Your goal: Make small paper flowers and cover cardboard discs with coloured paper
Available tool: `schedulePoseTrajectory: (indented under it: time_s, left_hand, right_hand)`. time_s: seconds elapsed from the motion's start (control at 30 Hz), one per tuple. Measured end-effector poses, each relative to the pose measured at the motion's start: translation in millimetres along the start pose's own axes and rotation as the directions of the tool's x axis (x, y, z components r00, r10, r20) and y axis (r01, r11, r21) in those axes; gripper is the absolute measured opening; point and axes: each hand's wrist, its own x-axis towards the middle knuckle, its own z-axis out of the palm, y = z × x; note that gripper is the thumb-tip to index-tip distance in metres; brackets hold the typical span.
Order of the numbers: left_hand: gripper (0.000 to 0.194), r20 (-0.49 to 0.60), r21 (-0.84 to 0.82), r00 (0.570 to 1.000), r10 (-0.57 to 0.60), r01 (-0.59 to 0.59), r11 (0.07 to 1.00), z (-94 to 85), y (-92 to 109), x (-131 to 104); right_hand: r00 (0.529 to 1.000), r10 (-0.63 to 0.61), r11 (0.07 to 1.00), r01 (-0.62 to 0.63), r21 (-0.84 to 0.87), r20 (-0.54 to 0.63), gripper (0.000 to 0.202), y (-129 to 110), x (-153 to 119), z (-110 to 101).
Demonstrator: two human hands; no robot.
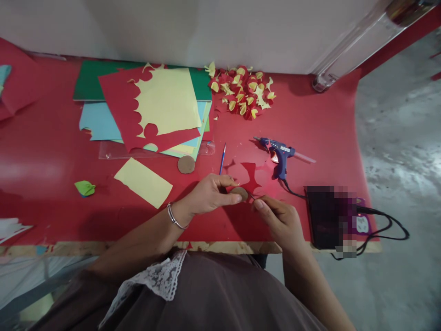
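My left hand pinches a small brown cardboard disc between thumb and fingers, just above the red table. My right hand is closed beside it, its fingertips pressed together near the disc's right edge. A thin dark tip pokes out of those fingers toward the disc; it is too small to name. Past the hands lies a cut red paper scrap. A slim blue stick, like a pen or brush, points away from my left hand. Another cardboard disc rests flat to the left.
A blue glue gun lies at right, its cord running toward a black device and a power socket. Stacked coloured paper and a pile of red and yellow paper pieces lie behind. A yellow sheet and green leaf shape are left.
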Motion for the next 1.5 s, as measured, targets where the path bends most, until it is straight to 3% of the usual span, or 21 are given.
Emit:
schedulePoseTrajectory:
  time_s: [0.17, 0.57, 0.87, 1.23, 1.5]
  left_hand:
    - [0.045, -0.022, 0.016, 0.999, -0.023, 0.023, 1.0, 0.7, -4.2, 0.3]
    - [0.022, 0.03, 0.036, 0.997, -0.068, 0.066, 0.997, -2.9, -1.1, -0.6]
    - [0.028, 0.041, 0.003, 0.989, -0.14, 0.14, 0.99, 1.1, 3.8, -3.0]
    - [0.011, 0.093, 0.077, 0.973, -0.211, 0.204, 0.976, -1.7, 6.7, -2.7]
    - [0.011, 0.073, 0.064, 0.977, -0.202, 0.198, 0.978, -2.6, 1.3, -2.8]
  right_hand:
    - [1.0, -0.009, 1.0, 0.009, -0.005, 0.021, 0.06, 4.0, -1.4, 0.3]
    - [0.998, -0.034, 0.999, 0.035, -0.016, 0.05, 0.062, 4.2, 1.8, 1.3]
    - [0.997, -0.036, 0.999, 0.037, -0.009, 0.075, 0.06, 3.6, 3.0, 2.6]
    - [0.992, 0.002, 1.0, -0.005, 0.018, 0.13, 0.058, 5.5, 5.3, 2.8]
    - [0.996, 0.077, 0.989, -0.083, 0.126, 0.053, 0.049, 4.2, 4.5, 7.4]
